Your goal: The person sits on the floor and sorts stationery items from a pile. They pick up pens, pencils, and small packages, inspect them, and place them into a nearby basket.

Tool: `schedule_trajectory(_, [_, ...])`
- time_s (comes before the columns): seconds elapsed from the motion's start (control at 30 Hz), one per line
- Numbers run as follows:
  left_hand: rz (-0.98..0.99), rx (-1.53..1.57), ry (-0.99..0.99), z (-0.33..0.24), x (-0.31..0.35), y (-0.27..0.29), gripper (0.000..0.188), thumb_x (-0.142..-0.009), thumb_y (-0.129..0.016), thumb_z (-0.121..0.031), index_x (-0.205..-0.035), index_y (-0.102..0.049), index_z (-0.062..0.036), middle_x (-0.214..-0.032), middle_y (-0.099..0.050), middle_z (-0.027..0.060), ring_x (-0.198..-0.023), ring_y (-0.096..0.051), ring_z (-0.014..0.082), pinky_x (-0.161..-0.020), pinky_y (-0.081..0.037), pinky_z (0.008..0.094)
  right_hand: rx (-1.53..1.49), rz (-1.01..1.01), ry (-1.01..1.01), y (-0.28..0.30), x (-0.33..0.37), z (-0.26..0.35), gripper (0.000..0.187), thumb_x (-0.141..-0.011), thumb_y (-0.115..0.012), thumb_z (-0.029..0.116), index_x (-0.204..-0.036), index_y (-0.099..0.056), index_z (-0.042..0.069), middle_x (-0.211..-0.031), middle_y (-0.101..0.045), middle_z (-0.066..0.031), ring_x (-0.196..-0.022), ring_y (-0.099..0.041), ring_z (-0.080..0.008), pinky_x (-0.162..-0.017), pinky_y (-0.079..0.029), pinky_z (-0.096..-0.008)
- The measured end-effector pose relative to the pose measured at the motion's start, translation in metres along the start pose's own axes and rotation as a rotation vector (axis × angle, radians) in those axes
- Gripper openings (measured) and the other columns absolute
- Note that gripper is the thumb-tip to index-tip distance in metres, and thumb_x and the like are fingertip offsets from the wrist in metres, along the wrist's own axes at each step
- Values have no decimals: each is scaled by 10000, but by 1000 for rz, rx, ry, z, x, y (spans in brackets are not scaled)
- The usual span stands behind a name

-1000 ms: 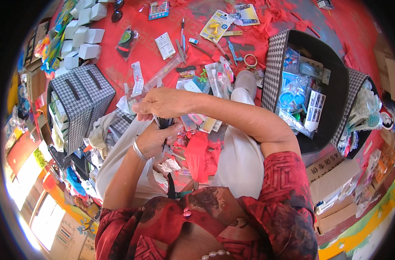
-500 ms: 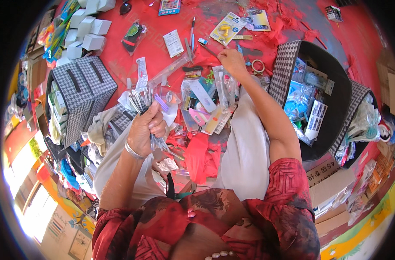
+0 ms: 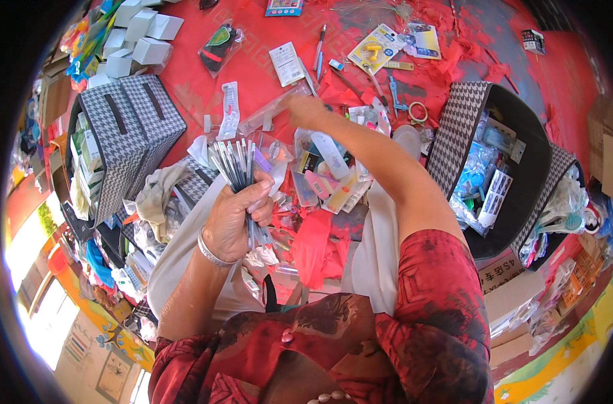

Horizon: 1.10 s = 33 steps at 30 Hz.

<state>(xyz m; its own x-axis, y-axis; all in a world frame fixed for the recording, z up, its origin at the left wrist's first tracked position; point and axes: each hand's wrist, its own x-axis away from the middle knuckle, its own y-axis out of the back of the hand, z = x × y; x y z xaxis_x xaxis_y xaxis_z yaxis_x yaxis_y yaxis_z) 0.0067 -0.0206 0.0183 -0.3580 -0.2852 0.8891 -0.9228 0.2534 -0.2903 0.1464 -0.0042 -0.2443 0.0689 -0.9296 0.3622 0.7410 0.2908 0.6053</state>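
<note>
My left hand (image 3: 238,222) is closed round a bundle of thin grey, black and white sticks (image 3: 234,165) that look like pen refills; their pale ends fan out above the fist. My right hand (image 3: 308,112) reaches out over the red floor, smeared by motion, its fingers unclear. It is nearest to a long clear plastic sleeve (image 3: 269,113) and a white card (image 3: 286,64). Below its forearm lies a pile of small packets, with a pink packet (image 3: 320,183) and a pale blue-white strip (image 3: 329,155). A small purple thing (image 3: 261,160) shows behind the bundle.
Houndstooth storage boxes stand on both sides: a left one (image 3: 152,114) and an open right one (image 3: 454,124) full of packets. Beyond lie a pen (image 3: 320,42), a yellow card pack (image 3: 376,47), a tape ring (image 3: 417,112), blue calipers (image 3: 394,94) and white boxes (image 3: 148,50).
My right hand has swept left from near the yellow pack towards the clear sleeve. My left hand, still round the bundle, has shifted slightly right and turned the sticks more upright.
</note>
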Motion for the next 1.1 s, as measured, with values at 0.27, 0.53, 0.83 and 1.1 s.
schedule_trajectory(0.27, [3, 22, 3, -2, -2, 3, 72, -793, -567, -83, -839, -512, -71, -546, -366, -44, -477, -359, 64, -451, -294, 203, 452, -192, -98, 36, -1, -79, 213, -824, -422, 149, -887, -618, 95, -917, -612, -128, -801, -624, -270, -613, -507, -381])
schedule_trajectory(0.53, [4, 27, -2, 2, -5, 5, 78, -813, -556, -112, -849, -516, -56, -547, -366, -44, -482, -349, 66, -453, -292, 206, 344, -115, -60, 43, 15, -103, 125, -752, -523, 137, -744, -626, 65, -779, -631, -132, -695, -615, -237, -567, -482, -357])
schedule_trajectory(0.83, [43, 147, -47, 3, -18, 7, 181, -885, -469, -227, -883, -504, -49, -581, -346, -38, -544, -366, 91, -535, -351, 242, -1187, 87, -482, 81, 91, -58, 107, -762, -611, 137, -732, -613, 34, -690, -607, -38, -447, -447, -56, -374, -297, -192])
schedule_trajectory(1.1, [-116, 82, -215, 5, -32, -8, 241, -881, -478, -201, -1057, -515, -42, -881, -574, 58, -661, -494, 105, -590, -408, 224, -1598, 293, -234, 94, 132, 33, 148, -838, -544, 162, -772, -576, 33, -648, -563, -28, -417, -385, -47, -378, -258, -175])
